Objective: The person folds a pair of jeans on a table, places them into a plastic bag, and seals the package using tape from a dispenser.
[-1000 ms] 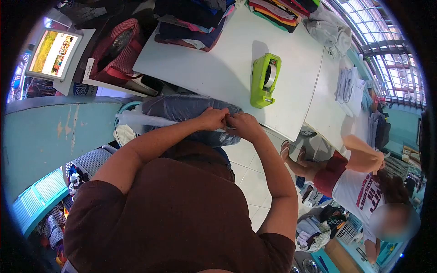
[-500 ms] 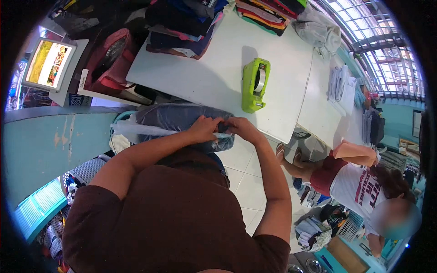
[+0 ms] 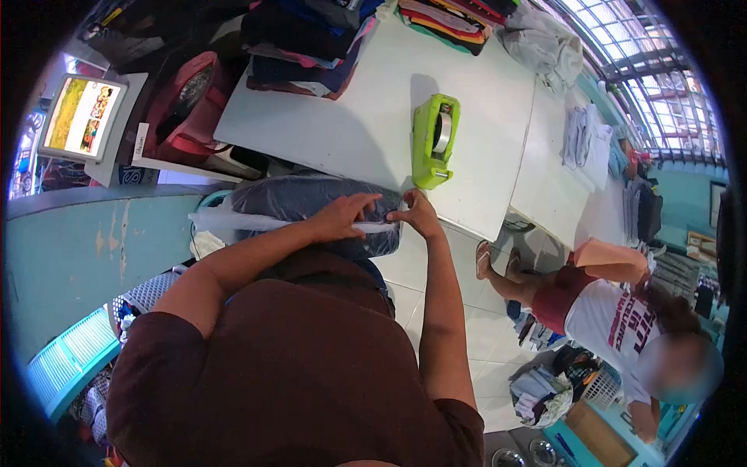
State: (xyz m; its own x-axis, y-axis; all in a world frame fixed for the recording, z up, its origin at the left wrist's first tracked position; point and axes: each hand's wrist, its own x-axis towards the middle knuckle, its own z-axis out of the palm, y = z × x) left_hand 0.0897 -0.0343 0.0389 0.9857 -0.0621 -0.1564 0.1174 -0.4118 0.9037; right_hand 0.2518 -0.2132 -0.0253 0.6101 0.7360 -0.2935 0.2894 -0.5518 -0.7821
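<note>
A dark bundle in clear plastic [image 3: 292, 196] lies at the table's near edge, with a whitish strip of plastic running along it. On top of the bundle rests my left hand [image 3: 346, 215], its fingers spread. My right hand [image 3: 415, 214] touches the bundle's right end, thumb on the plastic and fingers bent toward the table edge; whether it pinches anything is too small to tell. Just beyond it, a green tape dispenser [image 3: 424, 167] with a roll of tape stands on the white table [image 3: 482, 148].
Folded clothes [image 3: 299, 74] are stacked at the table's back left, with another colourful stack [image 3: 451, 27] beside them. A red bag [image 3: 183, 109] and a lit screen [image 3: 84, 117] are at left. Another person [image 3: 607, 311] stands at right near a basket of clothes [image 3: 541, 393].
My hands have moved apart. The left fingers have spread over the plastic, and my right hand has shifted to the bundle's right end, nearer the dispenser.
</note>
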